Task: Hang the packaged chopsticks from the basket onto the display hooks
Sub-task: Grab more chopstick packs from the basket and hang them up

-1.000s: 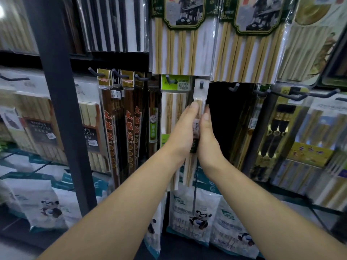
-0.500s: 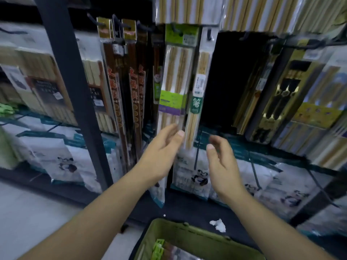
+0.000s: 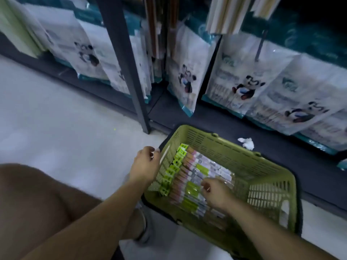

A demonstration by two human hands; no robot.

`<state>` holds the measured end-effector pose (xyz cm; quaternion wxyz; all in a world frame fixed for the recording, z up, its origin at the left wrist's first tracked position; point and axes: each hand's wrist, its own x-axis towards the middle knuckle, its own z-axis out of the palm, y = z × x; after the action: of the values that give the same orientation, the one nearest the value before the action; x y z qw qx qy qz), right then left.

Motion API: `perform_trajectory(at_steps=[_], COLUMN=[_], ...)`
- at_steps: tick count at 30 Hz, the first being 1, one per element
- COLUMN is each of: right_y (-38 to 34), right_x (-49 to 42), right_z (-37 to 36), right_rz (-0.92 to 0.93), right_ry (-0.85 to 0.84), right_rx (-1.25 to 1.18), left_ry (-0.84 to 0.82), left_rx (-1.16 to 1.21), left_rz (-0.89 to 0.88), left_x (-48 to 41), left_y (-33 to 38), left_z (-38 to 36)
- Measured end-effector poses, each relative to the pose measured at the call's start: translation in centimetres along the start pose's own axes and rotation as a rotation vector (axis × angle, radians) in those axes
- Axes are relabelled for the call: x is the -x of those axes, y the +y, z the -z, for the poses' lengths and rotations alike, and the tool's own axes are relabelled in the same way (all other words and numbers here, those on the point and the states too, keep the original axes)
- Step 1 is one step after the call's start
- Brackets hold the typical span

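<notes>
Packaged chopsticks are lying side by side in the left half of the green basket, which is sitting on the floor at the lower centre of the frame. My right hand is reaching in and resting on the packs with its fingers curling downward; whether they are pinching one, I cannot tell. My left hand is hovering at the basket's left rim with its fingers curling in, and I cannot tell whether they are gripping the rim. A crumpled white scrap is lying just beyond the basket. Farther off, panda-printed bags are hanging beside a dark shelf post.
</notes>
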<state>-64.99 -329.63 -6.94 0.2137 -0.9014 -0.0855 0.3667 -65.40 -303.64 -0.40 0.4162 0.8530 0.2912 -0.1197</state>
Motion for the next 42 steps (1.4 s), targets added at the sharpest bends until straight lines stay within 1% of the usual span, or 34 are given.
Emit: perform_trajectory(at_steps=[2, 3, 6, 9, 15, 19, 23, 30, 32, 33, 34, 35, 36, 37, 38, 39, 41, 42], right_y=[1.0, 1.3, 1.9, 1.5, 1.0, 0.7, 1.2, 4.0, 4.5, 4.2, 3.6, 2.8, 1.7, 0.3, -1.3, -3.0, -6.3, -7.6], right_x=[-0.2, -0.4, -0.7, -0.8, -1.3, -1.7, -1.8, -1.3, -0.9, -0.7, -0.6, -0.5, -0.5, -0.4, -0.2, 0.1, 0.8, 1.3], right_z=[-2.6, -3.6, -5.7, -7.0, -7.5, -7.4, -7.0, -5.2, -4.8, -4.4, -3.7, -2.9, -1.9, -0.9, 0.1, 1.0, 2.1, 2.3], right_rz=[0.027, 0.037, 0.039, 0.041, -0.005, 0.007, 0.015, -0.036, -0.047, -0.045, -0.038, -0.026, -0.002, 0.034, 0.085, 0.136, 0.239, 0.293], right_ry=[-0.081, -0.105, -0.116, -0.095, -0.065, -0.077, -0.074, -0.192, -0.154, -0.112, -0.052, 0.017, 0.085, 0.144, 0.19, 0.225, 0.252, 0.248], right_rx=[0.054, 0.122, 0.329, 0.432, 0.434, 0.436, 0.318, 0.036, -0.063, -0.13, -0.189, -0.224, -0.253, -0.286, -0.336, -0.397, -0.523, -0.545], left_ry=[-0.008, -0.018, -0.034, -0.027, -0.036, -0.038, -0.056, -0.123, -0.154, -0.136, -0.076, 0.018, 0.114, 0.168, 0.153, 0.078, -0.138, -0.208], left_rx=[-0.017, -0.029, -0.015, 0.004, -0.025, -0.045, -0.032, -0.014, -0.043, -0.094, -0.17, -0.228, -0.247, -0.221, -0.153, -0.057, 0.168, 0.313], left_rz=[0.022, 0.028, 0.032, 0.038, 0.023, 0.005, -0.003, 0.023, 0.013, -0.024, -0.084, -0.162, -0.242, -0.3, -0.321, -0.296, -0.146, -0.066], left_x=[0.9, 1.3, 1.7, 1.4, 1.2, 1.1, 1.1, 1.1, 1.2, 1.5, 1.8, 2.2, 2.6, 3.0, 3.3, 3.5, 3.8, 3.9], left_y=[-2.1, -2.8, -3.6, -3.7, -4.0, -4.1, -4.0, -3.8, -3.6, -3.6, -3.5, -3.2, -2.7, -2.0, -1.3, -0.3, 1.4, 2.0], left_z=[-1.0, -1.4, -2.2, -2.3, -2.4, -2.4, -2.3, -1.9, -1.7, -1.6, -1.5, -1.6, -1.6, -1.8, -2.0, -2.1, -2.6, -2.9])
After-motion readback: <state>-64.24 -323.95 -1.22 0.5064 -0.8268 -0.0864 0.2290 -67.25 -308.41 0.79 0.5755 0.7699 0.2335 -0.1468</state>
